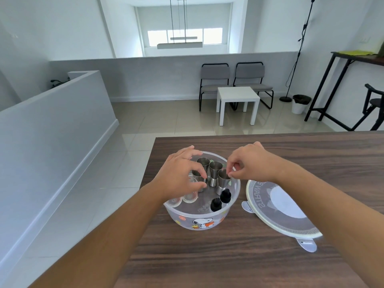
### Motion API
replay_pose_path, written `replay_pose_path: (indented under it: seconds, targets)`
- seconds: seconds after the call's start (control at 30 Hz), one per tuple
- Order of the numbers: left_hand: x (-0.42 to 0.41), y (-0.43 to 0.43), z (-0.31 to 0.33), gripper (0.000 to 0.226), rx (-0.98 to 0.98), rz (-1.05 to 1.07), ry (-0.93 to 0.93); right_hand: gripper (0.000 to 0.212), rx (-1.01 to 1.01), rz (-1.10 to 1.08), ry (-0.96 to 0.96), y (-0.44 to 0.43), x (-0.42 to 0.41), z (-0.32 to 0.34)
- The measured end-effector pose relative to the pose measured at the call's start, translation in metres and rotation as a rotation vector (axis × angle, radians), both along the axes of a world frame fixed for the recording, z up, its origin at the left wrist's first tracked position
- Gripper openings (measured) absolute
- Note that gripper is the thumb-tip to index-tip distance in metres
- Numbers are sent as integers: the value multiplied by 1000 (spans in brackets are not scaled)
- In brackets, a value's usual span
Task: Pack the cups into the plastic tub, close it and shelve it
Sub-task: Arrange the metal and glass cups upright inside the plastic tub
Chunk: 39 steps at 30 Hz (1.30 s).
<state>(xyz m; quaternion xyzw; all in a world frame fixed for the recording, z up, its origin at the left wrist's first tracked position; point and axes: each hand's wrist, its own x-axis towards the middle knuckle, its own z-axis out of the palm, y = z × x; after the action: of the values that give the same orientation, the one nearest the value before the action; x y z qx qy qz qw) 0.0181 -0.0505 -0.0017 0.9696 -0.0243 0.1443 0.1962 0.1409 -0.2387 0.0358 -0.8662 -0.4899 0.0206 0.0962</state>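
Note:
A clear round plastic tub point(199, 220) with a cartoon dog print stands near the left end of the wooden table. Inside it stand several steel measuring cups point(215, 169), clear glass cups point(190, 197) and two black dropper bottles point(216, 204). My left hand point(178, 173) reaches into the tub, its fingers closed around a steel cup point(197, 176) at the left. My right hand point(249, 163) pinches the rim of the right-hand steel cup point(223, 178). The tub's round lid point(276, 206) lies flat on the table to the right, partly under my right forearm.
The dark wooden table point(249, 256) ends just left of the tub, with tiled floor and a low white wall below. Farther back are a small white side table point(238, 99), two grey chairs point(215, 80), a bin point(300, 103) and a tall black table point(353, 59).

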Motion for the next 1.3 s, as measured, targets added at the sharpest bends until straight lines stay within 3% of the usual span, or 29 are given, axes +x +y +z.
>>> replay_pose_path:
  seconds: [0.17, 0.33, 1.3]
  targets:
    - [-12, -15, 4, 19, -72, -112, 77, 9, -61, 92, 249, -9, -16, 11]
    - [-12, -27, -5, 16, -33, -112, 110, 18, -110, 99, 141, -7, -26, -2]
    - [-2, -10, -18, 6, 2, 182, -35, 15, 23, 37, -100, 42, -5, -24]
